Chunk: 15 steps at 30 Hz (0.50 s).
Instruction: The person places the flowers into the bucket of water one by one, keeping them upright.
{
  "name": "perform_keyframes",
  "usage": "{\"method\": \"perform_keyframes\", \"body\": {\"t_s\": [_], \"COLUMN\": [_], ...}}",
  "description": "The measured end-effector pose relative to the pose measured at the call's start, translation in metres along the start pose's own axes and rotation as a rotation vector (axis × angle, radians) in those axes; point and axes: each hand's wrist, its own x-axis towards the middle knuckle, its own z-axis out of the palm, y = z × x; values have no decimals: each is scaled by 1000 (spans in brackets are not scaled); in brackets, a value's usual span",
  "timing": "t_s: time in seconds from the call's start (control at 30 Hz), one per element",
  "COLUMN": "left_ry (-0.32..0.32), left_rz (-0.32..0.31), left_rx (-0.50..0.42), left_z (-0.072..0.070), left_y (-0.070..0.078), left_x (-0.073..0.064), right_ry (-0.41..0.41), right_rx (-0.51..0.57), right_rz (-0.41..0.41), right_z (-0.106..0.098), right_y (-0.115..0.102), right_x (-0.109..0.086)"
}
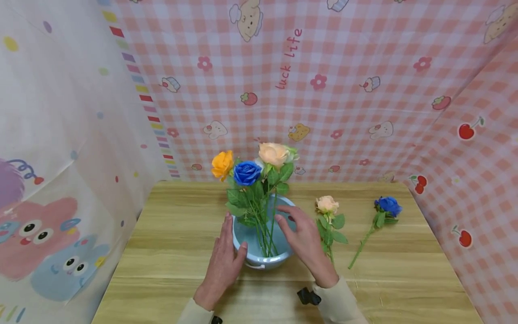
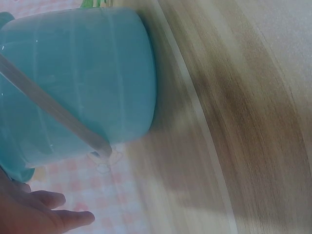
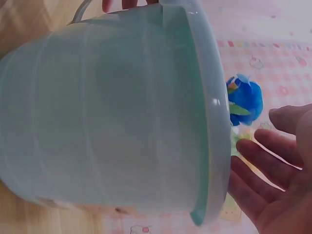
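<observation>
A light blue bucket (image 1: 247,238) stands upright on the table, seen side-on in both wrist views. Inside it lean several artificial roses: an orange rose (image 1: 222,165), a blue rose (image 1: 247,173) and a peach rose (image 1: 273,154), their green stems reaching toward the front of the bucket. My left hand (image 1: 224,256) lies along the bucket's left rim with straight fingers. On the other side, my right hand (image 1: 303,236) is at the right rim, its fingers (image 3: 268,165) relaxed and apart. Nothing sits between thumb and fingers of the right hand.
To the right of the bucket a peach rose (image 1: 327,204) with leaves lies on the wooden table (image 1: 174,252). Farther right lies a blue rose (image 1: 388,206). A pink checked cloth (image 1: 348,54) hangs behind, and a white patterned cloth (image 1: 81,148) hangs at left.
</observation>
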Motion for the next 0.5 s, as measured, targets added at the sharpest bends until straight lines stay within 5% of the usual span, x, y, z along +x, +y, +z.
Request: {"method": "perform_keyframes", "body": {"t_s": [0.5], "left_ry": [6], "left_rz": [10], "left_rx": [16], "left_z": [1], "left_y": [-2], "left_x": [0], "right_ry": [173], "right_rx": [80], "right_rz": [26], "right_z": [-30], "right_y": [31], "right_x": [-23]}}
